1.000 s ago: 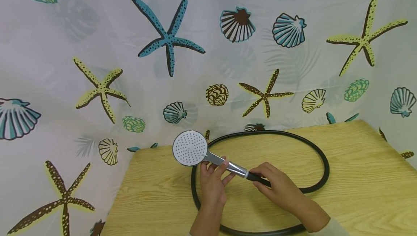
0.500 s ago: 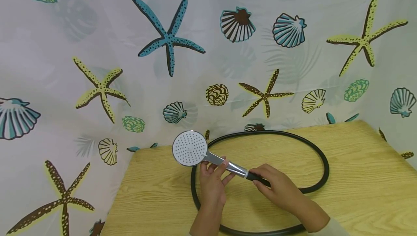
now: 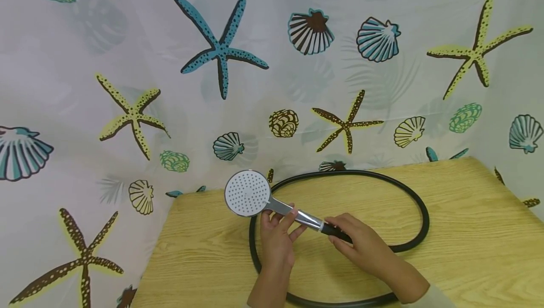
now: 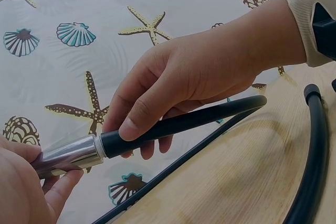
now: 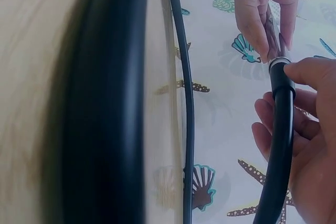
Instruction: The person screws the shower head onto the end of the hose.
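Note:
A chrome hand shower [image 3: 248, 193] with a round white spray face is held above the table, its face turned toward the head camera. My left hand [image 3: 276, 242] grips its chrome handle [image 4: 73, 156], thumb in front and fingers behind. At the handle's lower end, my right hand [image 3: 361, 242] pinches the black sleeve-like end of a black hose [image 5: 283, 129]. This end meets the handle, with a thin whitish ring [image 4: 100, 146] showing at the joint. How far the two are joined, I cannot tell. The hose's rest lies in a wide loop.
Under the hands is a wood-grain table [image 3: 204, 242]. Behind and beside it hangs a white curtain [image 3: 263, 76] printed with starfish and shells. In the left wrist view, the hose's other, capped-looking end [image 4: 312, 93] lies on the table.

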{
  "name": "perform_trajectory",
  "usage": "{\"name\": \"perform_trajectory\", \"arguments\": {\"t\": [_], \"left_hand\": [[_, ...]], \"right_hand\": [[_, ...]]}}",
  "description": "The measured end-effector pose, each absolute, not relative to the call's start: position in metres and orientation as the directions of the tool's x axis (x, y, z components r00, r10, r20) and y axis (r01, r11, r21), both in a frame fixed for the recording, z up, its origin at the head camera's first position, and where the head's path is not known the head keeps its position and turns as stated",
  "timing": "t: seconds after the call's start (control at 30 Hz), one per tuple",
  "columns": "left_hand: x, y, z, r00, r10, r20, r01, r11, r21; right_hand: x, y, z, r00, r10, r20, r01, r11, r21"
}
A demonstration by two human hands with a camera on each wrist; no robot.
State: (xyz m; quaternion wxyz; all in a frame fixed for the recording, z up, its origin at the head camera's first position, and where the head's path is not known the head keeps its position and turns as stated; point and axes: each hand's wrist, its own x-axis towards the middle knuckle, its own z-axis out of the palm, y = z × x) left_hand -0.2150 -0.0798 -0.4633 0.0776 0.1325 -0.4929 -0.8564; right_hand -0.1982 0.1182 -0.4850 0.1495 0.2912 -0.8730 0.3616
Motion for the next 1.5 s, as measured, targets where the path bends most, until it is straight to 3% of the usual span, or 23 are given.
{"name": "perform_trajectory", "arguments": {"t": [0.17,0.6,1.5], "left_hand": [[-0.2149,-0.0797,-0.4633,-0.953,-0.263,-0.146,0.004,-0.497,0.868],[-0.2149,-0.0792,-0.4624,-0.951,-0.270,-0.152,0.006,-0.504,0.864],[-0.2144,-0.0801,-0.4625,-0.957,-0.253,-0.144,0.002,-0.499,0.867]], "right_hand": [[-0.1984,0.1178,-0.4851,-0.791,-0.379,0.480,-0.608,0.568,-0.555],[-0.2010,0.1173,-0.4851,-0.729,-0.385,0.566,-0.679,0.506,-0.531],[-0.1993,0.1204,-0.4830,-0.760,-0.401,0.511,-0.649,0.516,-0.560]]}}
